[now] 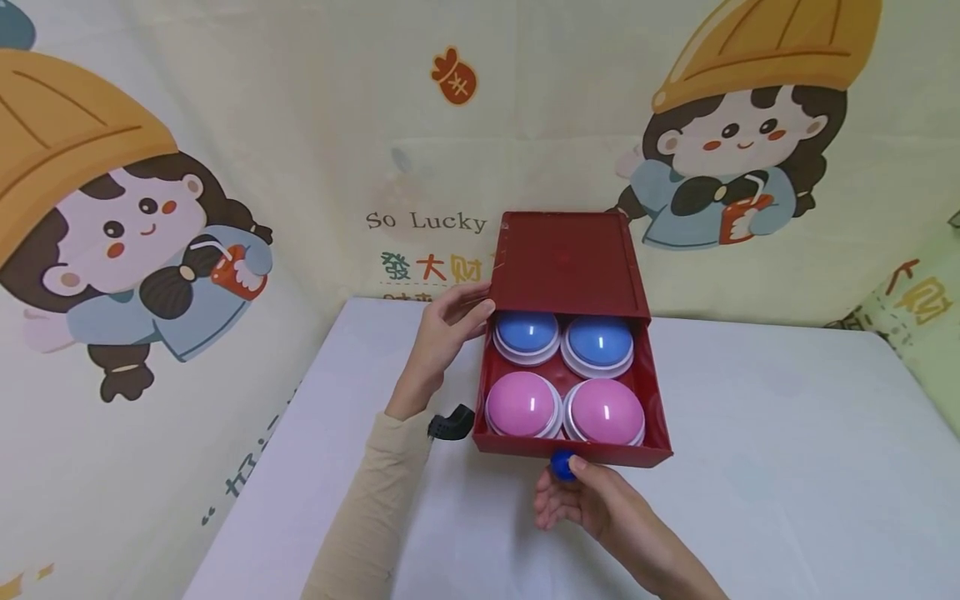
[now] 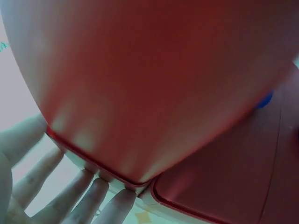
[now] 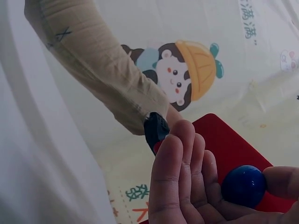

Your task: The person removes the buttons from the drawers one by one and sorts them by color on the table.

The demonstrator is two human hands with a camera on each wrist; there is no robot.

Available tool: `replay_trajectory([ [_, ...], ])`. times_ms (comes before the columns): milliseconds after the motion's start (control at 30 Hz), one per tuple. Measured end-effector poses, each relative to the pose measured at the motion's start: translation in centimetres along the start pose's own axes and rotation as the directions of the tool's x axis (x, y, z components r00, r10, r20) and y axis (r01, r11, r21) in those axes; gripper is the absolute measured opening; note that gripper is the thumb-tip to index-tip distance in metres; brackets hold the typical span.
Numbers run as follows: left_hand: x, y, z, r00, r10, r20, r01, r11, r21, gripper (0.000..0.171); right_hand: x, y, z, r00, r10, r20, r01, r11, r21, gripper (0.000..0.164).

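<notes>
A red box has its drawer pulled out toward the front. Inside the drawer sit two blue domes at the back and two pink domes in front, each on a white ring base. My left hand grips the box's left side. In the left wrist view its fingers lie along the red casing's edge. With thumb and fingers, my right hand pinches the round blue knob on the drawer's front. The right wrist view shows the knob between thumb and fingers.
The box stands on a white table. A cloth printed with cartoon figures hangs behind and to the left. A black strap-like piece is at my left wrist, close to the drawer's left side.
</notes>
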State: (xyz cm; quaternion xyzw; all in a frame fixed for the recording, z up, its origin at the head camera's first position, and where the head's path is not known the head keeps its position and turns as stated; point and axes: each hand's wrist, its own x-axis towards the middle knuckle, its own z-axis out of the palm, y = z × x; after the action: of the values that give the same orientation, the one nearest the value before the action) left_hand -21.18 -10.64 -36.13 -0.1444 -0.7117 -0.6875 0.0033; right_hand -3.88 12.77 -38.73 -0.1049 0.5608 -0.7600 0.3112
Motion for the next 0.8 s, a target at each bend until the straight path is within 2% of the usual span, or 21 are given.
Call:
replay_trajectory([
  [267,-0.27,0.02,-0.28,1.000,-0.013,0.025,0.013,1.000,-0.006,0.042,0.09,0.25,-0.08,1.000,-0.018,0.013,0.018,1.000,-0.003,0.043],
  [467,-0.40,-0.23,-0.50,0.999,0.003,0.047,-0.003,1.000,0.008,0.045,0.09,0.25,-0.02,1.000,-0.016,0.009,0.016,1.000,-0.012,0.044],
  [800,-0.25,-0.26,-0.28,0.999,0.020,0.038,-0.020,1.000,0.007,0.045,-0.11,-0.06,-0.12,1.000,-0.012,0.008,0.013,0.998,-0.066,0.049],
])
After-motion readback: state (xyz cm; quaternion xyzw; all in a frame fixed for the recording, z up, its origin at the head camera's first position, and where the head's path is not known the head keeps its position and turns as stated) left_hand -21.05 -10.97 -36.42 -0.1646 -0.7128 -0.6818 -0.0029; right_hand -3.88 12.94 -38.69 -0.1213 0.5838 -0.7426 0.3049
